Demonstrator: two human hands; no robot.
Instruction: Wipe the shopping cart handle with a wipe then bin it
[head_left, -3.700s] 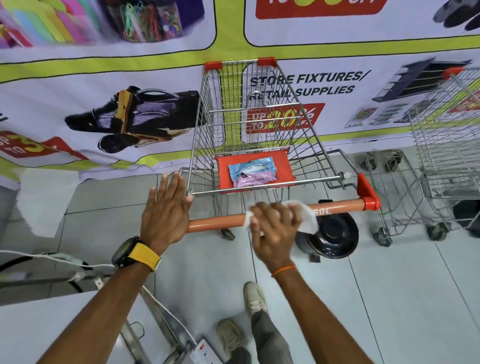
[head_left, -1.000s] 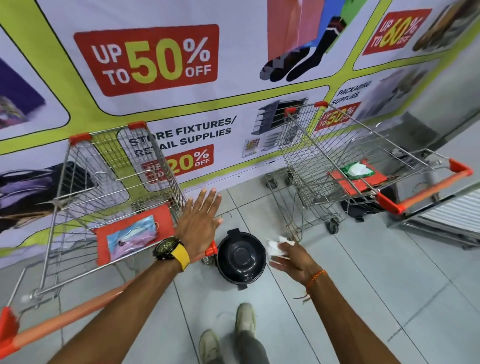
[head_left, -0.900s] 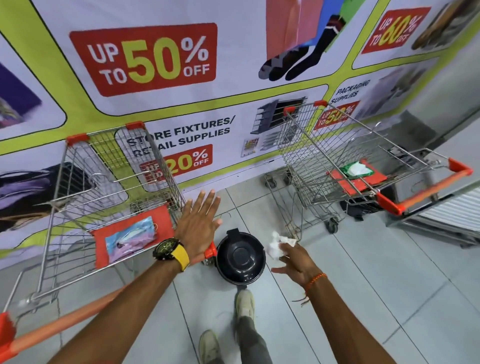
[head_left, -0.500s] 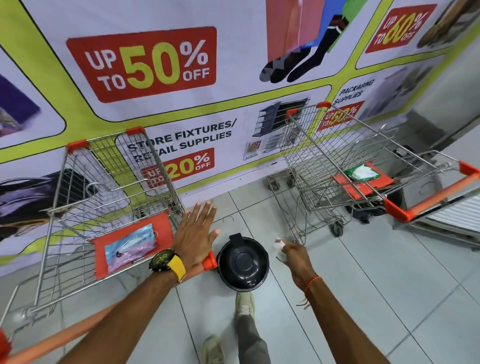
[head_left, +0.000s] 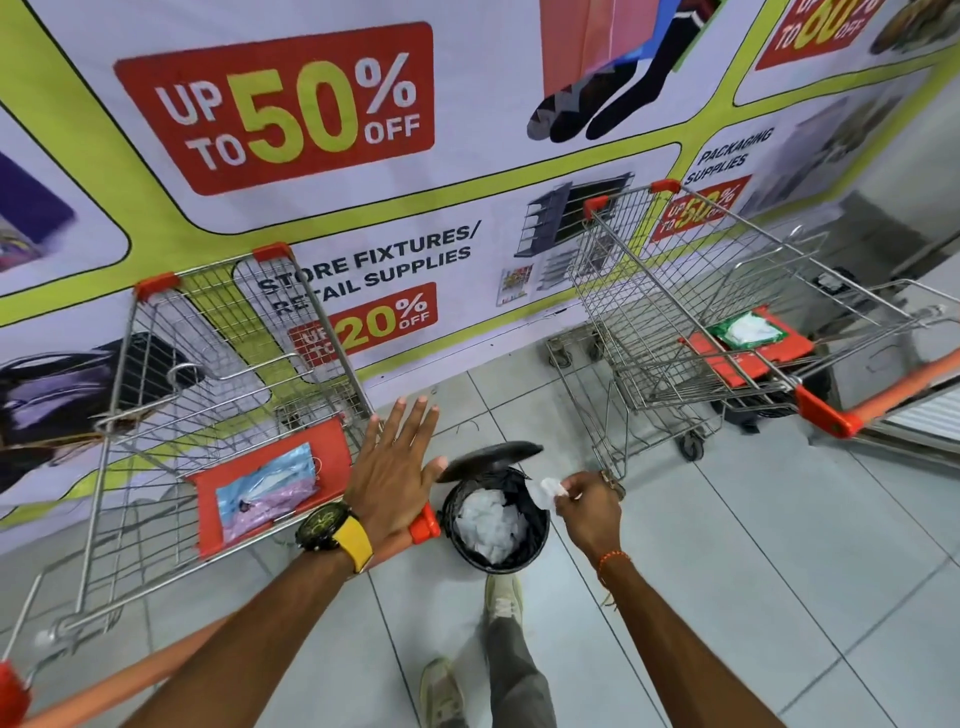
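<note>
The right hand (head_left: 589, 506) pinches a crumpled white wipe (head_left: 545, 491) between thumb and fingertips, holding it just above the right rim of the bin (head_left: 537, 540). An orange thread band circles that wrist. The left hand (head_left: 392, 475) is spread flat, fingers straight and apart, its palm resting on the right end of the orange cart handle (head_left: 130, 680) beside the red end cap (head_left: 425, 524); it grips nothing. A black watch with a yellow strap (head_left: 335, 532) sits on the left wrist.

Between the two hands stands the small black bin, its lid (head_left: 491, 457) tipped up at the far side. Its black liner holds a heap of used white wipes (head_left: 485, 522). Below the bin, a foot in a pale shoe (head_left: 501, 597) presses at the bin's near base.

Left of the left hand is the wire cart (head_left: 208, 374), with a pack of wipes (head_left: 267, 493) lying on its red seat flap. Beyond and to the right of the right hand stands a second cart (head_left: 701, 322), a green wipe pack (head_left: 748, 330) on its own flap. Grey floor tiles lie underfoot.
</note>
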